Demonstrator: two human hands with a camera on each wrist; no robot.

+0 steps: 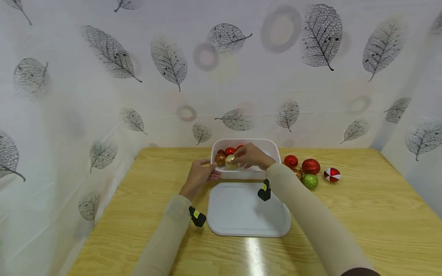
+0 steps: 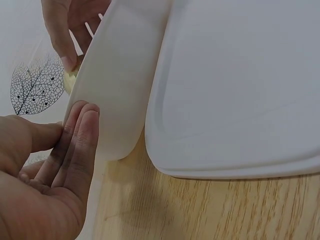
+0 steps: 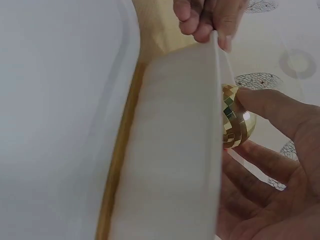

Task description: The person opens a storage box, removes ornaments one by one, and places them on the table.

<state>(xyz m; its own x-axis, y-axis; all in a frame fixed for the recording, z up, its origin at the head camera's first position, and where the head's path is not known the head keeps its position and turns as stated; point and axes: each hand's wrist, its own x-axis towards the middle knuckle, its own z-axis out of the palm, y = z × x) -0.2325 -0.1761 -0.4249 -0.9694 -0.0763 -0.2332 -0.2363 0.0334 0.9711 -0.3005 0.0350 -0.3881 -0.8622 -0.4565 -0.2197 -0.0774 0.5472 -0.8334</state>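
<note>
A white plastic box [image 1: 241, 175] stands toward the back of the table with several Christmas baubles at its left end. My left hand [image 1: 202, 172] pinches the rim at the box's front left corner, with the thumb on one side of the wall and the fingers [image 2: 82, 142] on the other. Inside the box, my right hand [image 1: 253, 155] holds a shiny gold bauble [image 3: 239, 117] between thumb and fingers. A copper bauble [image 1: 220, 159] and a red bauble [image 1: 229, 151] lie beside it. The box wall partly hides the gold bauble in both wrist views.
A white lid [image 1: 246, 211] lies flat on the wooden table [image 1: 138, 214], in front of the box. To the box's right sit a green bauble [image 1: 310, 181], a large red bauble [image 1: 311, 166], a red-and-white bauble [image 1: 332, 174] and others. A leaf-patterned curtain [image 1: 221, 84] hangs behind.
</note>
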